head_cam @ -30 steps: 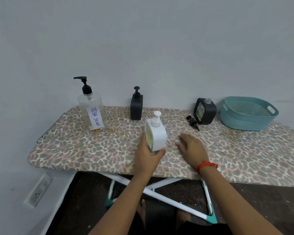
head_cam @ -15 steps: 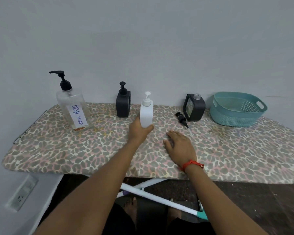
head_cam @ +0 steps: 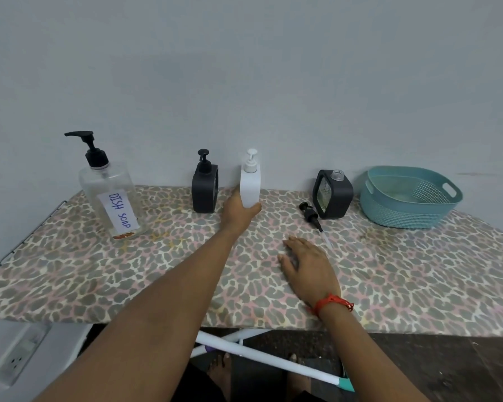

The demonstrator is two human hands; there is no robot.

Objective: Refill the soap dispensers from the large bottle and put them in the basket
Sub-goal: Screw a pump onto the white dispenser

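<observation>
My left hand (head_cam: 240, 211) grips the base of a white soap dispenser (head_cam: 250, 181), held upright at the back of the board beside a black dispenser (head_cam: 205, 188) with its pump on. A second black dispenser (head_cam: 333, 192) stands further right with its neck uncapped; its black pump (head_cam: 311, 214) lies on the board in front of it. The large clear bottle (head_cam: 111, 195) labelled DISH SOAP stands at the left, nearly drained. A teal basket (head_cam: 407, 198) sits at the far right with nothing in it. My right hand (head_cam: 308, 265) rests flat on the board, fingers apart.
Everything stands on a leopard-print ironing board (head_cam: 128, 271) against a grey wall. Its white legs (head_cam: 262, 358) cross underneath, above my bare feet. A wall socket (head_cam: 18, 358) is low at the left.
My left hand has carried the white dispenser from the front middle of the board to the back, beside the black dispenser. My right hand has stayed flat on the board.
</observation>
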